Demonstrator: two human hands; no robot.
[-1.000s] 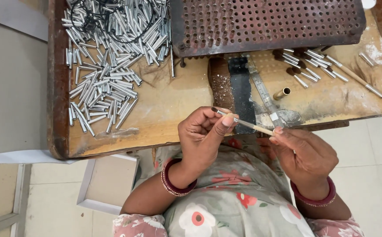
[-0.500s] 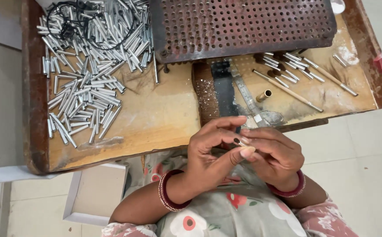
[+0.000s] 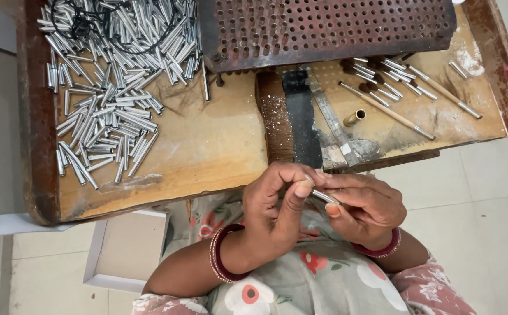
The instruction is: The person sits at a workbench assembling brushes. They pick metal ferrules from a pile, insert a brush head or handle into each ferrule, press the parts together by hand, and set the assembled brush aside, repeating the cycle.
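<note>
Wooden tray (image 3: 207,157), heaped metal tubes (image 3: 114,87)

A heap of short silver metal tubes (image 3: 114,87) lies on the worn wooden surface (image 3: 207,151) beside a rusty perforated metal plate (image 3: 329,26)

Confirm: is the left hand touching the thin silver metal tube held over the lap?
Touching. The head view shows the left hand pinching the thin silver metal tube with thumb and forefinger, while the right hand grips its other end.
</note>
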